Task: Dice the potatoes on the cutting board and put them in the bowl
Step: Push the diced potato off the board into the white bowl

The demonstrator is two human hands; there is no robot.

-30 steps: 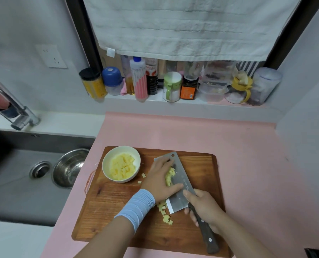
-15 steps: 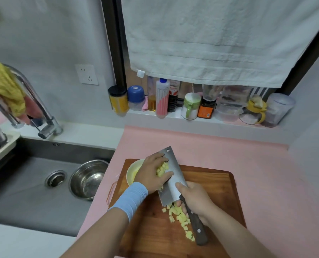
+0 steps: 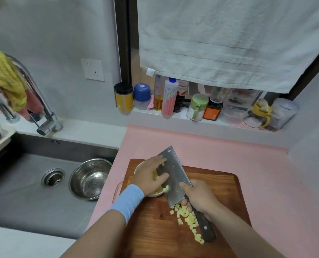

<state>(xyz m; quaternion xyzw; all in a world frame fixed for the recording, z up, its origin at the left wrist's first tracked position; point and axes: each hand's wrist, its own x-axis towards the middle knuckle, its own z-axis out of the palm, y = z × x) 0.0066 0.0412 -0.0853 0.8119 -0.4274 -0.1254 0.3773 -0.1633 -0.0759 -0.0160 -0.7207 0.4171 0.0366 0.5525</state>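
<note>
The potato cubes (image 3: 187,218) are in two lots: a loose heap lies on the cutting board (image 3: 220,192) toward its near middle, under the knife's handle, and a smaller batch is caught between my palm and the blade over the board's far left corner, where the white bowl (image 3: 137,168) stands. That bowl is mostly hidden beneath my left hand (image 3: 149,176), whose fingers lie fairly straight against the flat of the knife (image 3: 173,170), pushing cubes off it rather than clutching anything. My right hand (image 3: 199,197) is wrapped round the handle, holding the blade tilted above the bowl. I judge this to be the transfer step, part done. Next I would wipe the blade clean into the bowl, then lower the knife flat to the board and scoop up the heap, without nudging cubes off the near edge.
</note>
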